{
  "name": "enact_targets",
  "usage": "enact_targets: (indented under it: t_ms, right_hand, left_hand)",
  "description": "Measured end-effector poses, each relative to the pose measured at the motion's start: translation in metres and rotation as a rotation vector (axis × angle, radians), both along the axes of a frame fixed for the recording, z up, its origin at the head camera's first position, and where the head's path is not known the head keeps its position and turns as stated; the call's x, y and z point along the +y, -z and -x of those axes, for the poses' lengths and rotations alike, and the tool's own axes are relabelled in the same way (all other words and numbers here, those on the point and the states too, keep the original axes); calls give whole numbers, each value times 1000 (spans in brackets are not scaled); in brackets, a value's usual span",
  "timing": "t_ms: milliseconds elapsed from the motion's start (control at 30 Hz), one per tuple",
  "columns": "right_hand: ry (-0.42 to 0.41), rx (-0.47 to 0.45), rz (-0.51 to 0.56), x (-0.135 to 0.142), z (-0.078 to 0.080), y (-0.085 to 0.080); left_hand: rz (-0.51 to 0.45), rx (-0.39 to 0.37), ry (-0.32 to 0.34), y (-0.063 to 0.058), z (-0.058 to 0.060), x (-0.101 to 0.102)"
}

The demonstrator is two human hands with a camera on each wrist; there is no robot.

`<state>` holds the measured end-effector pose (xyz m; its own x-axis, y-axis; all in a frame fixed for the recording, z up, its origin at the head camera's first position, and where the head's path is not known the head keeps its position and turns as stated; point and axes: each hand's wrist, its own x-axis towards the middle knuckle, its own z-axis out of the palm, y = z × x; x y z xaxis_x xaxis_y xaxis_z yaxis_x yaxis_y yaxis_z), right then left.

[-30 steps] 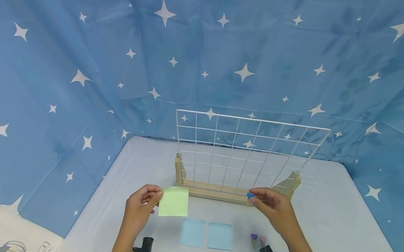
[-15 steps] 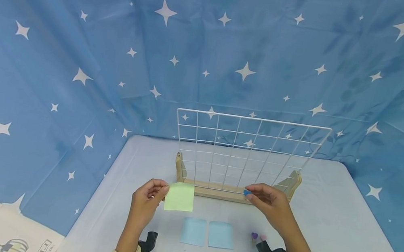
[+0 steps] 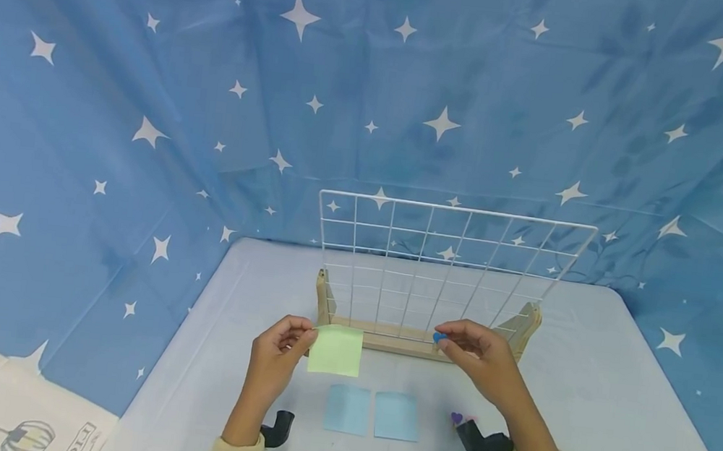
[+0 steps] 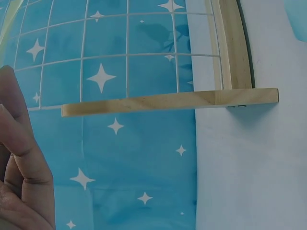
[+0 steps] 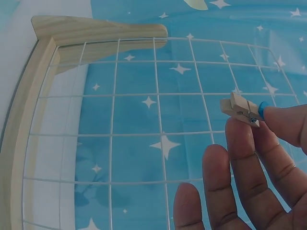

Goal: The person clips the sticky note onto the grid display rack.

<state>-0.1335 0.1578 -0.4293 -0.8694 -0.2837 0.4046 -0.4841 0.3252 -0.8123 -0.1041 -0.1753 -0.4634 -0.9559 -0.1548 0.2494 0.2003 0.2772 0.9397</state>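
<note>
My left hand (image 3: 280, 352) pinches a yellow-green sticky note (image 3: 336, 351) by its left edge, in front of the rack's lower left part. Between thumb and fingers my right hand (image 3: 482, 357) holds a small wooden clothespin (image 5: 240, 108) with a blue decoration (image 5: 262, 109) at the thumb. Its jaws point away from the hand. Behind both hands a white wire grid (image 3: 452, 238) leans back in a wooden stand (image 3: 399, 342). In the left wrist view only a strip of the note shows at the upper left corner.
Two light blue sticky notes (image 3: 347, 409) lie side by side on the white table (image 3: 251, 280). Near the right wrist are a clothespin with a purple heart (image 3: 457, 417) and a mostly hidden pink one (image 3: 471, 418). A star-patterned blue curtain (image 3: 375, 82) hangs behind.
My left hand has brought the green note rightward and slightly up. The right hand has shifted a little left and up with the blue clothespin, and its wrist mount now hides much of the pink one.
</note>
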Motion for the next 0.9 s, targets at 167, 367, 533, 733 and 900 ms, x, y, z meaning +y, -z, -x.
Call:
enact_targets:
  t_ms: [167,367,533,733,900]
  right_hand:
    - [-10,10,-12,0,2,-3]
    - [10,13,-41,-1,4,-8]
    - [28,12,-49,-3,7,-12]
    - [51,17,-60,-6,8,-16]
    - [58,38,-69,-9,9,-18]
  left_hand:
    - [6,22,4,-1,4,2]
    - [15,47,-2,-2,9,4]
    - [15,61,-6,-2,13,6]
    - [13,67,-8,-3,16,7]
    - [20,74,-2,-1,19,7]
